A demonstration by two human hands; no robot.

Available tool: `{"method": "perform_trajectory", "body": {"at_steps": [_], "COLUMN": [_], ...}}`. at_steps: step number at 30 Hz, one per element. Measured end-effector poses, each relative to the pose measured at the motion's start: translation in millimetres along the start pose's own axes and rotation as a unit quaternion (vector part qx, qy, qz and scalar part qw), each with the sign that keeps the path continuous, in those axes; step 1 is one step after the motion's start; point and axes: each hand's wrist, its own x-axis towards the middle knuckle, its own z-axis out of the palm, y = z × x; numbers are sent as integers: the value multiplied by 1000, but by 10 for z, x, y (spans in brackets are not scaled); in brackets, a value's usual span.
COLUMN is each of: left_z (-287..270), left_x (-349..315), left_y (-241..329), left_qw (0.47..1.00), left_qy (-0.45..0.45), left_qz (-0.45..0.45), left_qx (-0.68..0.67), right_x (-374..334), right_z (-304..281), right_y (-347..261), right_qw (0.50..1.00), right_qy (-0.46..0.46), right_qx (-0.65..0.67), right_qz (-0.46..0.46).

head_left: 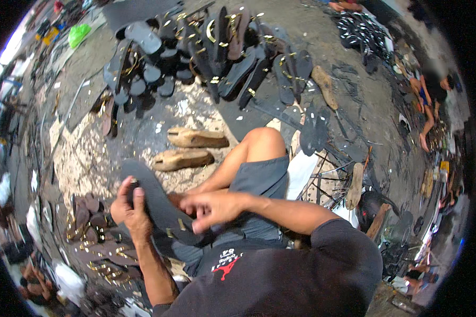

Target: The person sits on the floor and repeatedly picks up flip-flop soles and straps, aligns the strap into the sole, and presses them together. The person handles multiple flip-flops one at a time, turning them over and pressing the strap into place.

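Observation:
A dark grey sandal sole (pixel 161 198) lies slanted over my lap, its rounded end up and to the left. My left hand (pixel 129 210) grips its left edge near that end, with the thumb on top. My right hand (pixel 214 207) is over the lower right part of the sole, its fingers bent and smeared by motion. Whether it holds anything does not show. Small gold-coloured pieces (pixel 175 229) sit on the sole next to the right fingers. Beyond the sole, two wooden shoe lasts (pixel 195 138) (pixel 182 160) lie side by side on the ground.
Several dark sandals (pixel 238 71) with gold-coloured pieces are heaped ahead. Another sandal pile (pixel 92 230) lies at my left. More wooden lasts (pixel 324 87) (pixel 354 185) lie to the right, near thin dark rods (pixel 328 171). A person (pixel 428 95) sits at the far right.

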Motion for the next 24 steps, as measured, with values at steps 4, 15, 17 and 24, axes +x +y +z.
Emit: {"method": "perform_trajectory", "body": {"at_steps": [4, 15, 17, 24], "left_z": [166, 127, 227, 82], "left_x": [-571, -557, -438, -419], "left_y": [-84, 119, 74, -88], "left_qw": [992, 985, 991, 967], "left_qy": [-117, 4, -4, -67], "left_qz": [-13, -53, -32, 91], "left_qx": [-37, -163, -128, 230], "right_x": [376, 514, 623, 1124], "right_z": [-141, 63, -182, -654], "right_y": [-67, -316, -290, -335], "right_qw": [976, 984, 989, 957], "right_qy": [188, 105, 144, 159], "right_qx": [-8, 111, -17, 240], "right_qz": [-106, -86, -37, -41]}}
